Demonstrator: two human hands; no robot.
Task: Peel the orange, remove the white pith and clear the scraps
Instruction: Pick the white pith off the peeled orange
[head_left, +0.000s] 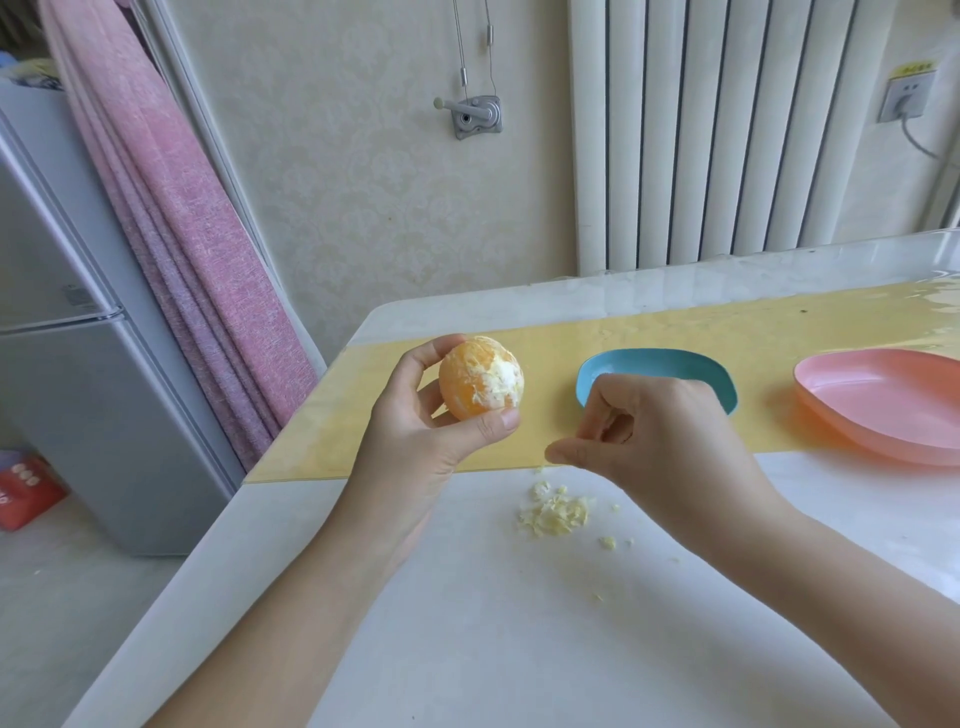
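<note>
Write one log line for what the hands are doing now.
left hand: holds peeled orange, pith patch remaining | right hand: fingers curled above pith scraps | status: pith removal unfinished

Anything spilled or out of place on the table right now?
Yes: pith scraps lie in a loose pile on the white table, stray bits scattered around it, none visible in the blue dish or pink dish. The orange in the left hand shows a white patch.
</note>
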